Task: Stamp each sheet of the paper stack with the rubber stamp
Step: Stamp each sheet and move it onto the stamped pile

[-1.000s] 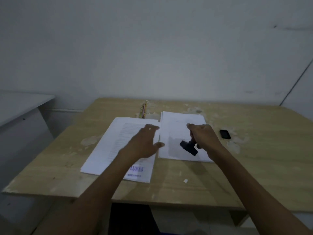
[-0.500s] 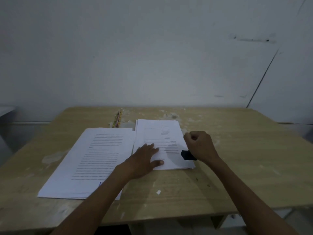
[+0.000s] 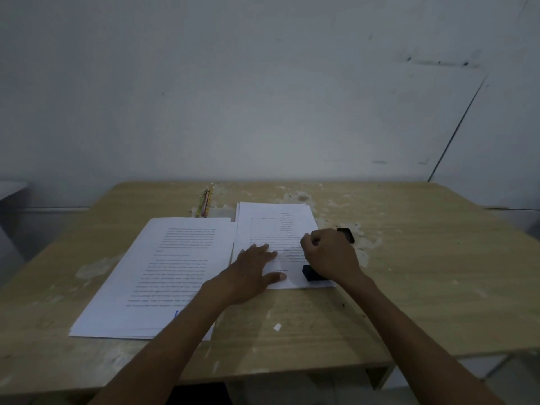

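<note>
My right hand [image 3: 330, 255] gripped the rubber stamp [image 3: 312, 273], pressed on the near corner of the right-hand paper stack [image 3: 271, 223], while my left hand [image 3: 251, 273] lay flat, fingers spread, pinning the top sheet on the wooden table [image 3: 409, 287].

A dim room: a plain whitish wall [image 3: 263, 97] stands behind a worn, paint-flecked wooden table [image 3: 423, 273], with a pale desk edge [image 3: 11, 188] beyond.

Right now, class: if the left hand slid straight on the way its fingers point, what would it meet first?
The left hand lies flat on the right stack, fingers pointing up-right. Going on, it would probably meet the right hand gripping the stamp, though depth is unclear.
</note>
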